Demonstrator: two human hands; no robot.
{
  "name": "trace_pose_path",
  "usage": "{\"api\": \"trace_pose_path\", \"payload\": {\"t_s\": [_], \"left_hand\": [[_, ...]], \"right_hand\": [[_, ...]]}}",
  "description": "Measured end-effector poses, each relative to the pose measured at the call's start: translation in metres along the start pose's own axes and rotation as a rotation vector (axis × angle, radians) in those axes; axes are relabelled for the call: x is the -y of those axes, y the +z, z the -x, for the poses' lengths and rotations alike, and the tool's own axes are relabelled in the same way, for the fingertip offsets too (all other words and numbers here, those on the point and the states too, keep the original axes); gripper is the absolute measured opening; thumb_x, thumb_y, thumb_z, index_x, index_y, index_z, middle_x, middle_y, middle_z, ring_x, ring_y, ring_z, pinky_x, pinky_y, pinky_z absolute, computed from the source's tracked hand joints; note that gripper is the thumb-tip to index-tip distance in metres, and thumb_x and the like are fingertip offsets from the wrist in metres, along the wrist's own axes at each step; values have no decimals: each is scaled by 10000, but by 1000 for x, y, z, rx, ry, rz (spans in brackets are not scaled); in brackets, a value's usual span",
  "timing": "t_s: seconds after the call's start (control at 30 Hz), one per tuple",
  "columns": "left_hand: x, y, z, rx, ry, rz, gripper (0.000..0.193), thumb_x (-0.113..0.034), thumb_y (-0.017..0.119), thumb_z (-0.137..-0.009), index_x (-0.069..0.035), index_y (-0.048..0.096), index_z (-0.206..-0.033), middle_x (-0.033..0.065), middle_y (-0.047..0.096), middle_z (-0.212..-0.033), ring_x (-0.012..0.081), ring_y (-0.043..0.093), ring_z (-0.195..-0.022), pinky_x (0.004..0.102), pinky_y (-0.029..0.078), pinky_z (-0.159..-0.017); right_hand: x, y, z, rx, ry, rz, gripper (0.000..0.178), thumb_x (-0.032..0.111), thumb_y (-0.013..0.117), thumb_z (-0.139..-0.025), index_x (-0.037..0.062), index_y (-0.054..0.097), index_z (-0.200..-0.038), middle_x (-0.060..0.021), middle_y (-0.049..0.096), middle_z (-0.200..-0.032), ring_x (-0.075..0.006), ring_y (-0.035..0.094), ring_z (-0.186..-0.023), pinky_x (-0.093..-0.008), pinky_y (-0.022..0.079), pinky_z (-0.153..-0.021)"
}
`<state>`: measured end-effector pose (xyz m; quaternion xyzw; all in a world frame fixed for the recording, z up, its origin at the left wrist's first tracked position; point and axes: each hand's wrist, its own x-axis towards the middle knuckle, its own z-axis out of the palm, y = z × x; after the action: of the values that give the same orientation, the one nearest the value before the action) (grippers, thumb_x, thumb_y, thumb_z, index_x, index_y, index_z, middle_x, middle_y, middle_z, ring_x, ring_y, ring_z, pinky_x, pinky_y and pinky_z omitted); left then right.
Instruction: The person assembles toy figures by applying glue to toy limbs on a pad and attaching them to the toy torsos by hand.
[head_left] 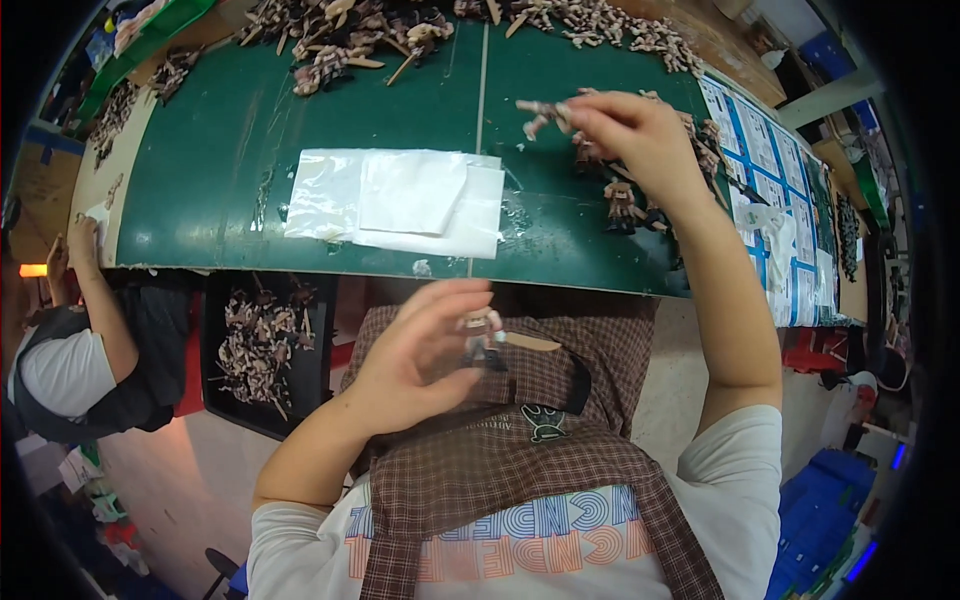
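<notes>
Over the dark green table, my right hand (pixel 640 140) pinches a small toy figure (pixel 541 110) in pinkish brown and tan between thumb and fingertips. Below the table's front edge, above my lap, my left hand (pixel 415 350) has its thumb and fingers spread wide. A blurred toy figure (pixel 481 338) with a flat tan piece (pixel 532 343) beside it shows in the gap at those fingertips; whether they touch it is unclear. Several more figures (pixel 620 204) lie on the table under and right of my right wrist.
White plastic bags (pixel 410 195) lie flat mid-table. Piles of figures (pixel 330 40) line the far side. A black bin (pixel 212 350) of figures stands below the table at left, near another person's arm (pixel 100 290). Printed sheets (pixel 765 150) cover the right end.
</notes>
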<state>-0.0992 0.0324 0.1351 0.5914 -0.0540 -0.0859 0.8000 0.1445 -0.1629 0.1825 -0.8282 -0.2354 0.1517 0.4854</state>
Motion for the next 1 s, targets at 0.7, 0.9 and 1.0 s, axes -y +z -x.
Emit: {"api": "trace_pose_path", "payload": {"t_s": [0.7,0.9,1.0], "left_hand": [[-7,-23,34,-181,-19,332,660,149,611,-770,60,374,-1380,165,389,-1453,280,455,-1324,365,393,-1094],[-11,-30,29,-274,42,401,640,56,663,-804,69,379,-1378,203,412,-1439,304,504,-1268,380,438,-1040],[-15,-25,25,-284,23,426,629,76,649,-809,61,386,-1381,184,430,-1421,268,525,-1238,361,468,-1005]], "right_hand": [[29,115,17,-117,-502,640,86,179,728,-776,101,730,-811,-39,579,-808,-236,592,-811,-364,477,-697],[35,113,31,-92,-195,60,108,35,680,-814,30,688,-921,-81,689,-899,-198,659,-799,-287,513,-703],[39,103,53,-48,-564,-15,150,-28,695,-768,17,685,-911,-97,688,-917,-214,665,-837,-299,522,-724]]}}
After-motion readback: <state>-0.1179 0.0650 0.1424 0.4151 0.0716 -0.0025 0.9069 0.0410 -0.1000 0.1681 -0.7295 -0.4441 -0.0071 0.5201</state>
